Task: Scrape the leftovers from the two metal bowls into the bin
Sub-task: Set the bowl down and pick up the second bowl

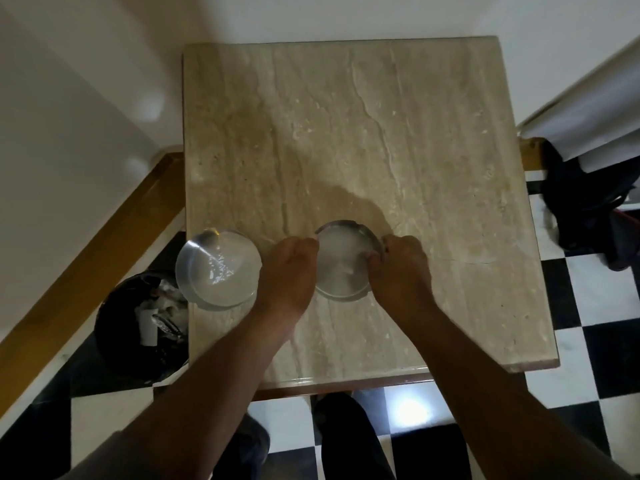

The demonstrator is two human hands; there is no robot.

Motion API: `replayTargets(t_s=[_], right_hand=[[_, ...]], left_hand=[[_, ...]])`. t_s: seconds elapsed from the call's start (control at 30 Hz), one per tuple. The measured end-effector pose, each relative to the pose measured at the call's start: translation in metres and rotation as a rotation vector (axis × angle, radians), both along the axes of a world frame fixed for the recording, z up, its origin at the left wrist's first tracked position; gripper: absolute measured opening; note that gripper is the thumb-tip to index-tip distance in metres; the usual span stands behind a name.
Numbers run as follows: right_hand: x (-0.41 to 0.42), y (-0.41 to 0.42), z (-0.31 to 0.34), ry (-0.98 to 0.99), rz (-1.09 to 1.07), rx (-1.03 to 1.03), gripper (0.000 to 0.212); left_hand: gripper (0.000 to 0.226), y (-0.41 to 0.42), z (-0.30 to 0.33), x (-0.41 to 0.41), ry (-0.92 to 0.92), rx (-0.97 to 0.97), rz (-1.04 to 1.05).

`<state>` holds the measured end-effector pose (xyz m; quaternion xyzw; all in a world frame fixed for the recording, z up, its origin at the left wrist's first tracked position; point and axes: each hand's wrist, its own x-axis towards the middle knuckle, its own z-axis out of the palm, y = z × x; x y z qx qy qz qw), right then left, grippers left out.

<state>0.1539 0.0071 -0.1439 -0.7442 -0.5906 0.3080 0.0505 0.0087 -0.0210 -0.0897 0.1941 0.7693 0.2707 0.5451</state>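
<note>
text: none readable | labels: none | brands: none | numbers: none | signs: none

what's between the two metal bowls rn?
Head view: the left hand, gripping the left rim of the center bowl. Otherwise only bare marble table separates it from the left bowl.

beige marble table [398,133], checkered floor [588,323], dark bag [585,209]
</note>
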Motion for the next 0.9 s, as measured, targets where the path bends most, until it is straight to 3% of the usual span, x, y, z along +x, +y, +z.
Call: replayTargets(t_s=[0.07, 0.17, 0.3, 0.4, 0.47, 0.57, 0.7, 0.9], right_hand=[[-0.017, -0.001, 0.015, 0.031, -0.017, 0.078, 0.031], [-0.047, 0.000, 0.036, 0.071, 0.064, 0.180, 0.027], [-0.113, -0.013, 0.041, 0.255, 0.153, 0.001, 0.011], [-0.143, -0.019, 0.030, 0.168, 0.298, -0.098, 0.018], [-0.155, -0.018, 0.023, 0.089, 0.333, -0.139, 0.027], [-0.162, -0.016, 0.012, 0.061, 0.314, -0.175, 0.024], [-0.171, -0.019, 0.009, 0.009, 0.345, -0.161, 0.021], [-0.206, -0.033, 0.031, 0.184, 0.345, -0.158, 0.022]], left_hand=[[0.022, -0.003, 0.008, -0.017, 0.079, 0.073, -0.018], [0.018, -0.005, 0.016, -0.046, 0.217, 0.124, 0.052], [0.055, -0.022, 0.010, -0.108, 0.368, 0.104, 0.113], [0.060, -0.034, -0.003, -0.139, 0.204, -0.066, 0.152], [0.045, -0.037, -0.008, -0.151, -0.001, -0.157, 0.247], [0.034, -0.041, -0.015, -0.155, -0.182, -0.220, 0.327], [0.037, -0.048, -0.021, -0.160, -0.210, -0.185, 0.363], [0.035, -0.074, -0.019, -0.212, -0.322, -0.210, 0.533]])
